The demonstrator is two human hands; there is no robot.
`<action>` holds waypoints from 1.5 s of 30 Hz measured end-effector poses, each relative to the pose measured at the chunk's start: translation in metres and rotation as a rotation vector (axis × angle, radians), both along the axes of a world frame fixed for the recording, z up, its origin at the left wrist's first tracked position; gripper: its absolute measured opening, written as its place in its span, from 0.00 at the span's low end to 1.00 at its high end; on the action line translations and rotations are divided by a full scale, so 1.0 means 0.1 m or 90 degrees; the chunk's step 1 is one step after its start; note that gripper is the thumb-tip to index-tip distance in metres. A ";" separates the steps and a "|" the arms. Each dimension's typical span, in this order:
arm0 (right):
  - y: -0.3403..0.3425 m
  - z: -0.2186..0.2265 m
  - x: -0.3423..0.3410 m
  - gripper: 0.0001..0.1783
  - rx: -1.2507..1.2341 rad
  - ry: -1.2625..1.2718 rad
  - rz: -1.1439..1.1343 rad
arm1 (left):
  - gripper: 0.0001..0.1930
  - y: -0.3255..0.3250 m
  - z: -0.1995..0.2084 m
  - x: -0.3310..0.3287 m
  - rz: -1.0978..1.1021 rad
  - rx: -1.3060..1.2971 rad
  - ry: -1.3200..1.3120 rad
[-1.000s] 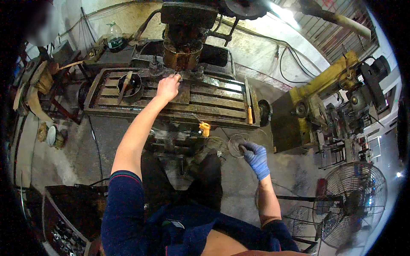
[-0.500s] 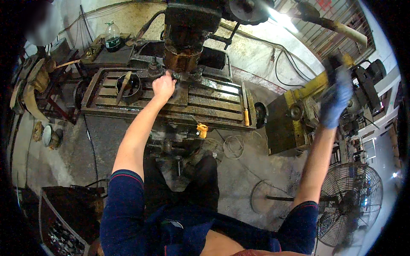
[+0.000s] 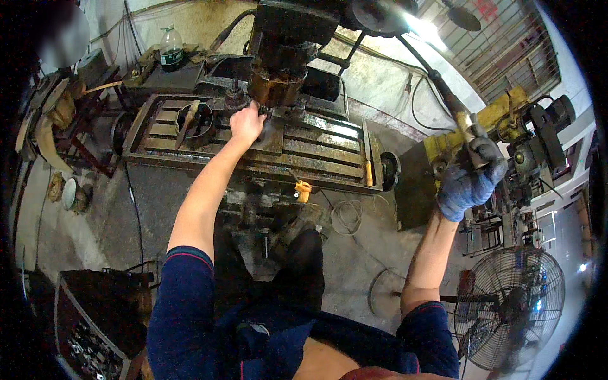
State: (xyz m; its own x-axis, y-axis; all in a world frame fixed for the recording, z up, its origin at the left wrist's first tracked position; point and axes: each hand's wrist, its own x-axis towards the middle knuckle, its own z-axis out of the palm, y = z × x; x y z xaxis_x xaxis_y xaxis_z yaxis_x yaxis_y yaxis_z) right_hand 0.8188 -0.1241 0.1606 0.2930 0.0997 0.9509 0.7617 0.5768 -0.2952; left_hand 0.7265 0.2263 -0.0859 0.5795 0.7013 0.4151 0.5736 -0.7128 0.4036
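At three o'clock, the right hand (image 3: 471, 182) grasps the lever (image 3: 451, 100), seemingly working it, needing steadiness; at eleven, I can't tell what the left hand (image 3: 246, 123) holds.

Person in a navy short-sleeved shirt (image 3: 370, 335), its neckline open at six o'clock, with a small pale patch (image 3: 260, 329) on the fabric between six and seven; the left sleeve (image 3: 179, 301), between seven and eight o'clock, ends in a dark green band edged by a thin red line, and the right sleeve (image 3: 432, 332) lies between four and five. Toward three o'clock, the right hand (image 3: 472, 178) wears a blue knitted glove with darker, greyish fingers, whereas the left hand (image 3: 247, 123), between ten and eleven, is bare. Black trousers (image 3: 301, 269) cover the legs at six o'clock.
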 end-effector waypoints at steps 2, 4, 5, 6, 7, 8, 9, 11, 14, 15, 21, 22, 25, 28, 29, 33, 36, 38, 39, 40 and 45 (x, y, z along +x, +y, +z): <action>0.00 0.00 0.00 0.18 0.014 0.010 -0.003 | 0.18 -0.01 -0.01 0.01 -0.004 -0.007 -0.001; 0.08 0.20 -0.06 0.17 0.001 -0.010 -0.093 | 0.18 0.01 -0.01 0.00 -0.002 -0.012 -0.001; 0.11 0.28 -0.06 0.16 -0.016 0.078 -0.105 | 0.18 0.04 -0.02 -0.01 0.002 -0.014 0.001; 0.11 0.27 -0.03 0.16 -0.021 0.053 -0.044 | 0.17 0.03 -0.01 -0.02 0.003 -0.019 0.001; 0.11 0.24 0.00 0.16 -0.025 0.028 0.017 | 0.17 0.02 0.00 -0.02 0.004 -0.025 0.007; 0.11 0.20 0.03 0.16 -0.029 0.003 0.079 | 0.17 0.02 0.01 -0.04 0.006 -0.031 0.014; 0.11 0.08 -0.01 0.16 0.003 0.056 -0.003 | 0.17 0.01 0.03 -0.03 0.006 -0.039 0.017; 0.04 -0.08 0.03 0.18 -0.022 -0.015 -0.064 | 0.16 -0.03 0.06 0.00 0.000 -0.039 0.015; 0.12 -0.07 -0.07 0.18 -0.004 0.010 -0.063 | 0.16 0.01 0.03 0.00 0.002 -0.033 0.021; 0.12 -0.04 -0.09 0.18 -0.014 0.017 -0.073 | 0.16 0.02 0.02 -0.01 0.002 -0.031 0.024; 0.17 -0.10 -0.08 0.17 0.044 0.019 -0.029 | 0.16 0.03 0.01 -0.06 -0.013 -0.047 -0.001; 0.20 -0.12 -0.12 0.17 0.059 0.010 -0.069 | 0.16 0.03 0.02 -0.09 -0.021 -0.043 -0.015; 0.12 -0.16 -0.10 0.18 0.019 0.112 -0.068 | 0.14 0.06 0.01 -0.24 -0.061 -0.037 -0.036; 0.07 -0.21 -0.15 0.19 0.008 0.145 -0.106 | 0.13 -0.02 0.19 -0.39 -0.089 -0.064 0.007; 0.10 -0.23 -0.13 0.19 0.021 0.151 -0.051 | 0.13 -0.03 0.27 -0.48 -0.096 -0.053 0.037; 0.11 -0.30 -0.09 0.19 0.027 0.119 -0.033 | 0.14 -0.02 0.68 -0.91 -0.154 -0.051 0.087; 0.16 -0.33 -0.10 0.20 0.047 0.104 -0.028 | 0.16 0.00 1.01 -1.28 -0.161 0.031 0.178; 0.14 -0.37 -0.07 0.19 0.059 0.126 0.003 | 0.16 0.02 1.20 -1.63 -0.157 0.062 0.186; 0.13 -0.40 -0.08 0.19 0.062 0.140 0.013 | 0.16 -0.01 1.33 -1.78 -0.142 0.028 0.213; 0.12 -0.41 -0.09 0.19 0.066 0.154 0.025 | 0.17 -0.07 1.48 -1.95 -0.124 -0.004 0.241; 0.14 -0.50 -0.05 0.19 0.057 0.111 0.065 | 0.15 -0.12 1.79 -2.97 -0.004 0.054 0.271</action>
State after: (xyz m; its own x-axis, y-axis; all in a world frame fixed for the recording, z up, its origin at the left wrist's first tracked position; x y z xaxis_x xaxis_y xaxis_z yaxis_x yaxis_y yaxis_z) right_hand 0.8135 -0.1104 0.1106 0.4467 0.0544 0.8930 0.6400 0.6781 -0.3614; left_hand 0.4291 0.2146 0.0934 0.7158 0.6708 0.1942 0.6717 -0.7374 0.0710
